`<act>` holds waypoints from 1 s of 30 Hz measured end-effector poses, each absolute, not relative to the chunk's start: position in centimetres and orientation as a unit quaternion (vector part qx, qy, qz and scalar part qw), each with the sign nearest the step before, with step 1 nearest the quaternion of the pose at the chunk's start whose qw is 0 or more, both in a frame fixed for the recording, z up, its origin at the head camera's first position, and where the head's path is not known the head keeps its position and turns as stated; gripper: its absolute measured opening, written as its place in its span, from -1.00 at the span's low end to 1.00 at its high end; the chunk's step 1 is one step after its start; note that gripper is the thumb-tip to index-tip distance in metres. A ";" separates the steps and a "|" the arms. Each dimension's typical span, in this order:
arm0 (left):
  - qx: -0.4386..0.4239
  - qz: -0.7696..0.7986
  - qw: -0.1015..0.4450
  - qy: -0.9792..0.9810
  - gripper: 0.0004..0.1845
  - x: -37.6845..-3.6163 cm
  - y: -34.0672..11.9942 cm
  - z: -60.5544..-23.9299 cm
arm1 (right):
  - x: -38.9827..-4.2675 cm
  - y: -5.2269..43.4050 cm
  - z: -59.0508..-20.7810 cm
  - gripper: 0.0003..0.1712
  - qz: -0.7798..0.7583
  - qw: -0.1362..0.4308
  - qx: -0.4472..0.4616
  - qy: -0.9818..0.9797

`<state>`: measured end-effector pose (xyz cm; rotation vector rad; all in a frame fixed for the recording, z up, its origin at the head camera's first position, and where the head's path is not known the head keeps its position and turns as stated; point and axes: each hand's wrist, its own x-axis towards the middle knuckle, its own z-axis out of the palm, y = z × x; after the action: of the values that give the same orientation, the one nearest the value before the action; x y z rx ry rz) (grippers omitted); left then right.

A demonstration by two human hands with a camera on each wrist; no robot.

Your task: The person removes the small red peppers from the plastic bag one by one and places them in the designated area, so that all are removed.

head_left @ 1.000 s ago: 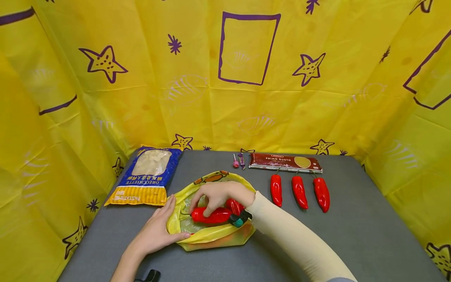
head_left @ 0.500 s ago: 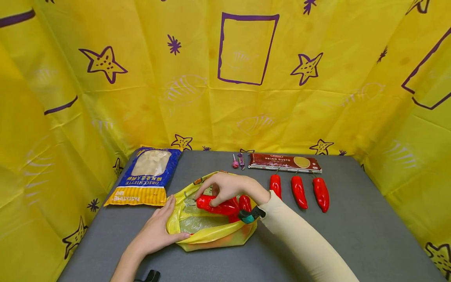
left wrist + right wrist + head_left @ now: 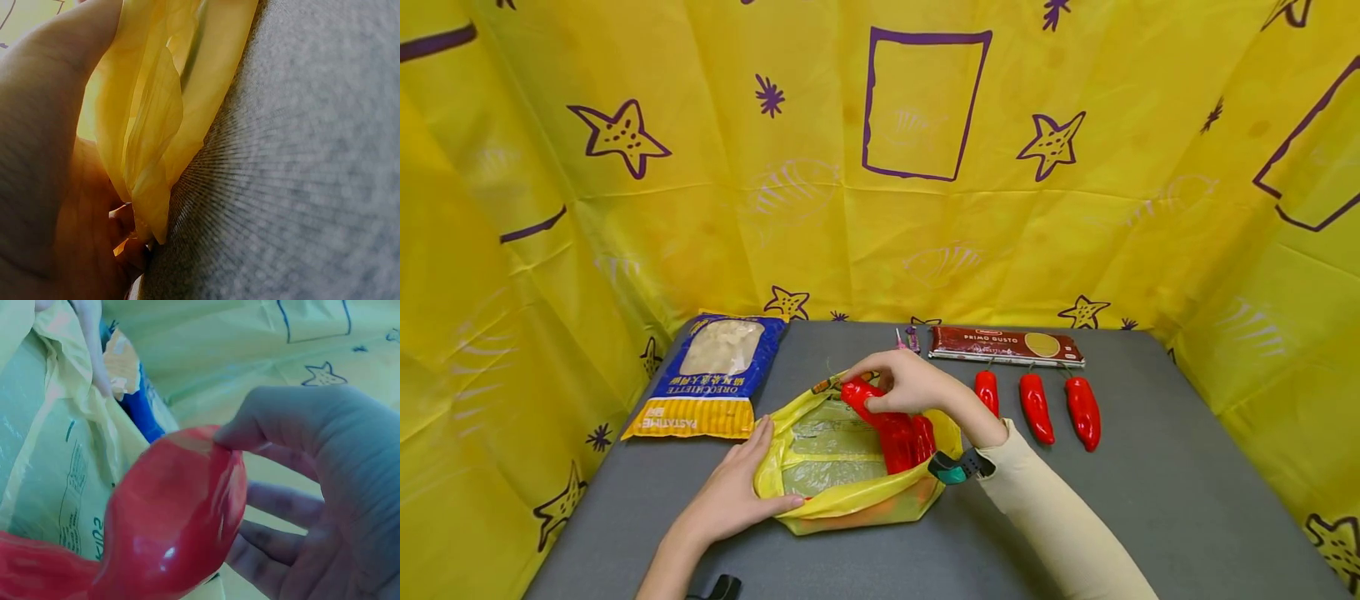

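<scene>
Since the earlier frame our right hand lifted a gripped red pepper toward 12 o'clock; our left hand pinched the yellow bag's rim at 9 o'clock.

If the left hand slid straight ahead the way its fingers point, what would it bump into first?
Probably nothing new: the left hand already pinches the yellow bag by its rim. Pushing on, it would likely crumple the bag toward the red peppers inside, though depth is hard to judge.
</scene>
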<state>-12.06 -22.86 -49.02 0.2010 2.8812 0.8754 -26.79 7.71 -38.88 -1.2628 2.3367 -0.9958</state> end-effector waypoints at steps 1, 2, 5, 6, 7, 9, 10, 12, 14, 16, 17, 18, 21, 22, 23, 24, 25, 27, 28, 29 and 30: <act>0.066 0.290 0.063 0.953 0.43 -12.1 -22.8 -49.0 | -26.7 8.0 -38.9 -0.49 -0.350 0.140 -0.435 0.818; 0.066 0.290 0.064 0.953 0.43 -12.1 -22.8 -49.0 | -26.6 8.4 -39.0 -0.49 -0.354 0.130 -0.430 0.820; 0.063 0.289 0.068 0.953 0.43 -12.1 -22.8 -49.0 | -26.4 9.4 -39.4 -0.50 -0.369 0.108 -0.411 0.827; 0.063 0.288 0.070 0.953 0.44 -12.1 -22.8 -49.0 | -26.3 9.8 -39.5 -0.50 -0.376 0.105 -0.404 0.827; 0.062 0.288 0.072 0.953 0.44 -12.1 -22.8 -49.0 | -26.2 10.2 -39.5 -0.49 -0.384 0.102 -0.397 0.827; 0.062 0.288 0.074 0.953 0.44 -12.1 -22.8 -49.0 | -25.9 11.0 -39.7 -0.49 -0.402 0.095 -0.384 0.826; 0.062 0.288 0.074 0.953 0.44 -12.2 -22.8 -48.9 | -25.8 11.3 -39.7 -0.49 -0.410 0.090 -0.378 0.825; 0.063 0.288 0.072 0.953 0.44 -12.2 -22.8 -48.9 | -25.5 12.1 -39.8 -0.48 -0.425 0.077 -0.365 0.824; 0.064 0.288 0.070 0.953 0.44 -12.2 -22.8 -48.9 | -25.3 12.8 -39.8 -0.48 -0.436 0.059 -0.355 0.825; 0.065 0.286 0.068 0.953 0.44 -12.2 -22.8 -48.9 | -25.0 13.5 -39.8 -0.47 -0.439 0.043 -0.345 0.828; 0.065 0.286 0.067 0.954 0.44 -12.2 -22.8 -48.9 | -24.8 13.8 -39.8 -0.47 -0.441 0.037 -0.340 0.830; 0.065 0.285 0.067 0.954 0.44 -12.2 -22.8 -48.9 | -24.7 14.1 -39.9 -0.47 -0.443 0.032 -0.336 0.830; 0.065 0.284 0.065 0.954 0.44 -12.2 -22.8 -48.9 | -24.3 14.9 -40.1 -0.45 -0.452 0.020 -0.324 0.831; 0.065 0.284 0.065 0.954 0.44 -12.2 -22.8 -48.9 | -24.1 15.2 -40.2 -0.45 -0.456 0.017 -0.320 0.830; 0.065 0.285 0.065 0.954 0.44 -12.1 -22.8 -48.9 | -24.0 15.5 -40.3 -0.44 -0.461 0.013 -0.317 0.829; 0.065 0.285 0.066 0.954 0.43 -12.1 -22.8 -48.9 | -23.9 15.8 -40.5 -0.44 -0.465 0.010 -0.313 0.828; 0.065 0.286 0.066 0.954 0.43 -12.1 -22.8 -48.9 | -23.8 16.1 -40.7 -0.45 -0.469 0.006 -0.309 0.828; 0.065 0.287 0.067 0.953 0.43 -12.1 -22.8 -48.9 | -23.6 16.9 -41.0 -0.45 -0.475 -0.001 -0.298 0.828; 0.065 0.287 0.068 0.953 0.43 -12.1 -22.8 -48.9 | -23.5 17.3 -41.1 -0.45 -0.476 -0.004 -0.293 0.829; 0.064 0.288 0.069 0.953 0.43 -12.1 -22.8 -48.8 | -23.5 17.8 -41.3 -0.46 -0.478 -0.008 -0.286 0.831; 0.063 0.287 0.070 0.953 0.43 -12.1 -22.8 -48.9 | -23.5 18.3 -41.5 -0.46 -0.477 -0.015 -0.280 0.833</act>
<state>-12.10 -22.80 -48.85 0.1906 2.8684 0.8647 -23.46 18.30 -41.46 -0.8864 2.6422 -1.5120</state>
